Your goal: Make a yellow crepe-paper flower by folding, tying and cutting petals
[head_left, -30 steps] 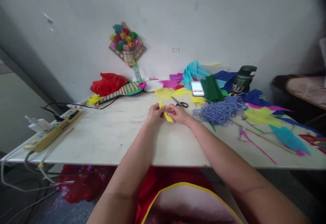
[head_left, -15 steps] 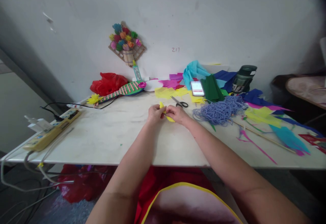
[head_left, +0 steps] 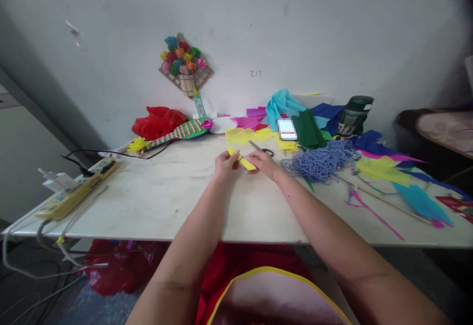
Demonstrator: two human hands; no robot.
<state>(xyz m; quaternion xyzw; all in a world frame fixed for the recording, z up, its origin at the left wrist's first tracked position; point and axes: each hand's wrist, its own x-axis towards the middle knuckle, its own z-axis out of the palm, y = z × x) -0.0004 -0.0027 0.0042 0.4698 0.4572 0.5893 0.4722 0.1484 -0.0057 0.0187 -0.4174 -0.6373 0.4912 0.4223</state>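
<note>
A white table [head_left: 155,202] carries a heap of purple cord [head_left: 321,160] on the right. Over its middle the left hand [head_left: 224,163] and right hand [head_left: 264,162] meet, the fingers of both pinched on a small folded yellow paper [head_left: 247,164], with scissors [head_left: 260,148] just behind.

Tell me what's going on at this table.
A person works at the white table with bare hands. The left hand and right hand pinch a small folded yellow paper between them, just above the tabletop. Black-handled scissors lie untouched right behind the hands. To the right sit a heap of purple cord and scattered coloured paper sheets; a power strip lies at the left edge.
</note>
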